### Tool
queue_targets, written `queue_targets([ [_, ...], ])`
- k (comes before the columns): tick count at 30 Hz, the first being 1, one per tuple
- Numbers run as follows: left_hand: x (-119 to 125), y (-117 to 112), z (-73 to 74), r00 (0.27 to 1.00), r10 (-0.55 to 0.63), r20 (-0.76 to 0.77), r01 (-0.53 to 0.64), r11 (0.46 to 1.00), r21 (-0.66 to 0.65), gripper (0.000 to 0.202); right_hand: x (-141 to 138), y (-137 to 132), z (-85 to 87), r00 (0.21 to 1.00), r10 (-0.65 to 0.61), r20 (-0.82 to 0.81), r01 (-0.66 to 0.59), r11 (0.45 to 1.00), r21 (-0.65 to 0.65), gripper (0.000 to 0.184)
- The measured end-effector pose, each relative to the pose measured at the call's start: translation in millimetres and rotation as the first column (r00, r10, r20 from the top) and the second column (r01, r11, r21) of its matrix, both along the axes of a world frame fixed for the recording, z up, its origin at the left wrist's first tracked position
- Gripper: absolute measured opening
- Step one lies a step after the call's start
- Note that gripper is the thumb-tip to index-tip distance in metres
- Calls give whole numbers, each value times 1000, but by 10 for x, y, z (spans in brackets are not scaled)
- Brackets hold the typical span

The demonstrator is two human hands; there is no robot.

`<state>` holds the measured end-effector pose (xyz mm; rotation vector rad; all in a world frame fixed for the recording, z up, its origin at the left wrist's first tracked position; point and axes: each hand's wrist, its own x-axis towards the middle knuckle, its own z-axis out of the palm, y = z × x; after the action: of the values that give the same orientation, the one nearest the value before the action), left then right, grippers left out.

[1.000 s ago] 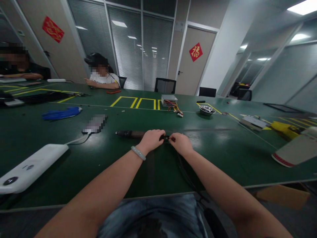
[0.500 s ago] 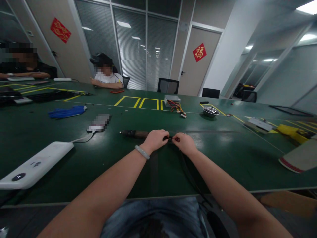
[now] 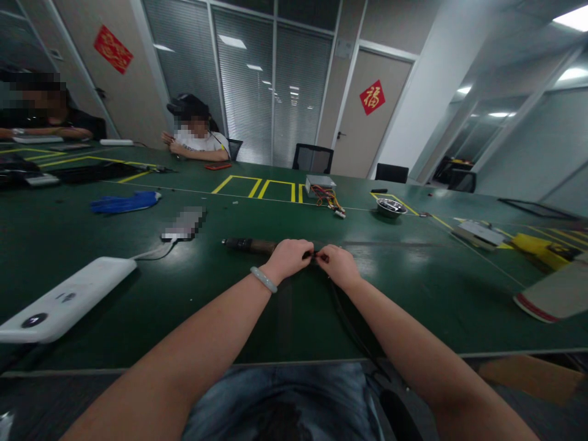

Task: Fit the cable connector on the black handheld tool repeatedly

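To do this step well, I think the left hand (image 3: 291,257) should hold the tool (image 3: 252,245) snug and low by the table (image 3: 413,300), so it can't roll. The right hand (image 3: 340,264) should make small, soft moves with just the finger tips, since the part there looks tiny. A bit of slack in the cord (image 3: 344,315) would help too, so it does not tug.

The tool lies on its side, and its front part pokes out to the left of the left hand. That hand curls over the back part, with thumb and fingers closed on it. The right hand is just beside it, and its finger tips pinch a small dark bit (image 3: 315,255) in the gap between the 2 hands. I can't tell if that bit is part of the tool or the cord. The cord runs down from by the right hand, over the near edge of the table
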<state>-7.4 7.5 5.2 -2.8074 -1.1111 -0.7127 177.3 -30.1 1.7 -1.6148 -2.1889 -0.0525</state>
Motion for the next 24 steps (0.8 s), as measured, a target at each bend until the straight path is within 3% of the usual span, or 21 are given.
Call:
queue_targets([
  [13,-9,-16,14,999,8,32,-8,1000,-12,12,2,-7,-5,996,-51,-73,49,998,-28,12],
  [19,10,0,-7,999,18,46,-17,999,-35,13,-39,9,-24,997,-81,-14,80,997,-5,14],
  [24,25,5,-8,999,25,28,-24,1000,-19,11,-36,35,16,989,-18,150,17,1000,10,22],
])
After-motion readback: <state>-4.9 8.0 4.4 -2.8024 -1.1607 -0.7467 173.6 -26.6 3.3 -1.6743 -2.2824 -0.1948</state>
